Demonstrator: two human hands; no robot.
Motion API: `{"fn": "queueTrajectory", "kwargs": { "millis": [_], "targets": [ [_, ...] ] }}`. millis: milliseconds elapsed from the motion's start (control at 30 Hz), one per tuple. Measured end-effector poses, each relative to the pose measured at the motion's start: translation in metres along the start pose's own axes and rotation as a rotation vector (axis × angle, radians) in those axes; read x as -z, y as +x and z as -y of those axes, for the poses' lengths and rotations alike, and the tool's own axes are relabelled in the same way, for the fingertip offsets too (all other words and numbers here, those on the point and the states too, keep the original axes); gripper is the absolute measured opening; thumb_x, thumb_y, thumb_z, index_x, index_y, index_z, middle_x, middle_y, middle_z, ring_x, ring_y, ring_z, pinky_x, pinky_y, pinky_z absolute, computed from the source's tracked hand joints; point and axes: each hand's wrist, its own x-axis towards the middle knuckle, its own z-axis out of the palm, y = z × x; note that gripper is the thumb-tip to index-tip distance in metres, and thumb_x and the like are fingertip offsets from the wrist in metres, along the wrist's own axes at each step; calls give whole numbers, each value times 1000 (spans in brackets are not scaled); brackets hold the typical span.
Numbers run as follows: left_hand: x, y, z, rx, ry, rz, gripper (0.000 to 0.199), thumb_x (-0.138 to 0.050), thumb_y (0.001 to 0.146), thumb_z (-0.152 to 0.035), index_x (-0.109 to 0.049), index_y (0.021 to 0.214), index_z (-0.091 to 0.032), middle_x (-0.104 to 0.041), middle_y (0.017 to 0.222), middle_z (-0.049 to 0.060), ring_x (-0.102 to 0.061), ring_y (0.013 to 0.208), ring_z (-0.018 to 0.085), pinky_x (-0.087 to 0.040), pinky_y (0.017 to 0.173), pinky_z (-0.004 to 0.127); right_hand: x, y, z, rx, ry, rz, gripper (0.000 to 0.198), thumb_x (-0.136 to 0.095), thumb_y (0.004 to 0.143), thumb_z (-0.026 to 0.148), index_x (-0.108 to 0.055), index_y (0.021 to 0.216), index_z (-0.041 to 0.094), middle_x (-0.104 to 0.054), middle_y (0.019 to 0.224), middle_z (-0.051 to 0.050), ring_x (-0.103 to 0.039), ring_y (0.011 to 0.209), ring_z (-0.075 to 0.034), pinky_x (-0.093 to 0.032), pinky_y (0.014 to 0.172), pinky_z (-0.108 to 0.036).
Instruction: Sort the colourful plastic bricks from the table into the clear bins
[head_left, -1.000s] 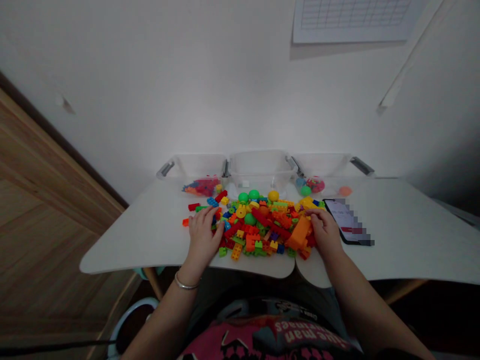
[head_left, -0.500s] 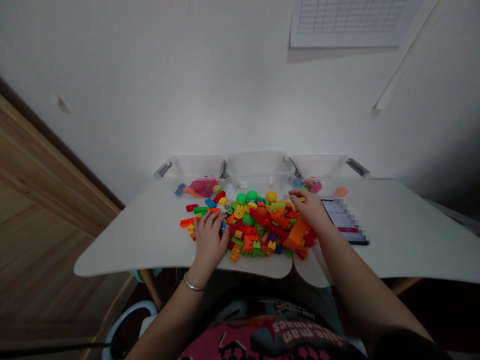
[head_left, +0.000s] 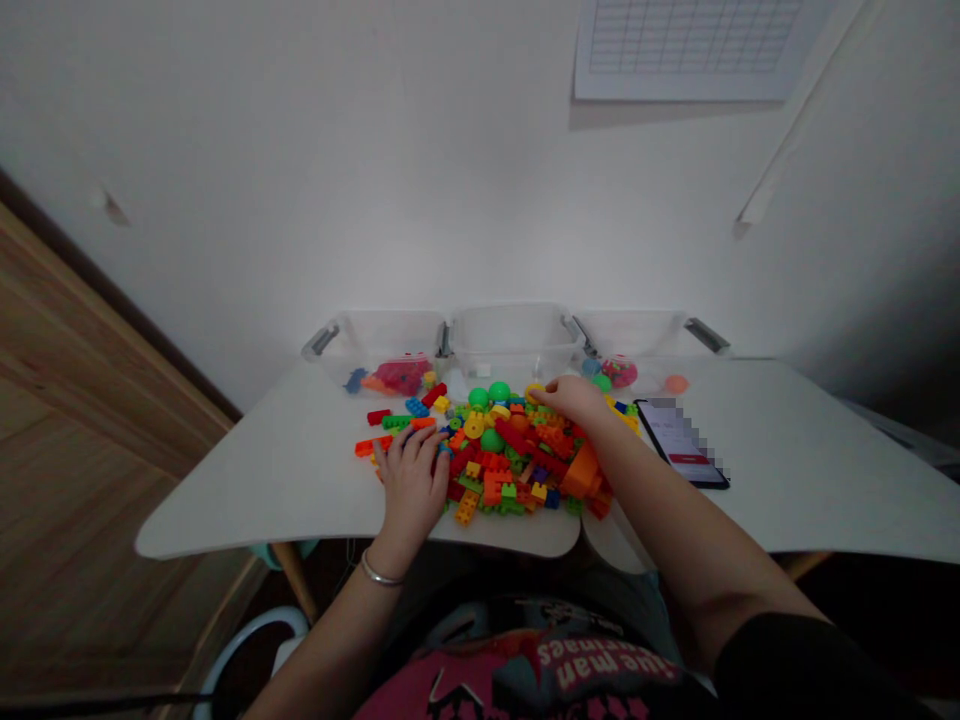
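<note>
Multicoloured plastic building-block pile (head_left: 499, 463), middle of white table (head_left: 247, 490). Left hand (head_left: 410, 467): unclenched, fingers spread over the pile's left side. Right hand (head_left: 579, 402): far side, fingertips at rounded yellow plastic piece (head_left: 534, 392); whether gripped, I cannot tell.

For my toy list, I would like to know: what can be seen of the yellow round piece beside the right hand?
The yellow round piece looks smooth, glossy and plastic, with a curved top and no visible studs. It sits at the far side of the block pile, in front of the middle clear bin. The right hand reaches it, its fingers covering part of it; whether they hold it firmly cannot be told. Its underside is hidden.
</note>
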Motion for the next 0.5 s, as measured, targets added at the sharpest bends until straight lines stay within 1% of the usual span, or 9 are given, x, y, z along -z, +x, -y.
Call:
{"fn": "queueTrajectory", "kwargs": {
  "millis": [100, 233, 333, 500],
  "targets": [
    [-1, 0, 1, -3, -13, -2, 31, -44, 94, -32, -69, 110, -29, -68, 123, 8, -47, 128, 34, -18, 114, 66, -1, 3, 3, 10, -13, -2, 49, -49, 85, 62, -78, 89, 22, -76, 92, -12, -69, 94, -28, -48, 78, -34],
    [-1, 1, 2, -14, -37, 3, 29, -46, 93, -33, -70, 108, -26, -68, 122, 7, -47, 127, 33, -26, 113, 62, -3, 4, 2, 21, 58, -2, 43, -56, 82, 59, -75, 88, 21, -75, 91, -10, -69, 89, -27, -48, 76, -33],
    [0, 1, 2, -17, -44, 6, 29, -47, 92, -33, -70, 108, -25, -68, 122, 7, -46, 128, 33, -30, 112, 59, -2, 2, -1, 24, 134, -65, 40, -60, 80, 54, -72, 94, 19, -75, 96, -10, -68, 88, -26, -48, 73, -31],
    [-1, 1, 2, -20, -41, 2, 28, -48, 92, -32, -70, 107, -25, -69, 122, 7, -46, 127, 33, -31, 112, 58, 10, -11, -16, 55, 233, -173, 38, -65, 77, 44, -68, 105, 17, -73, 105, -12, -67, 93, -27, -48, 78, -34]
  ]
}}
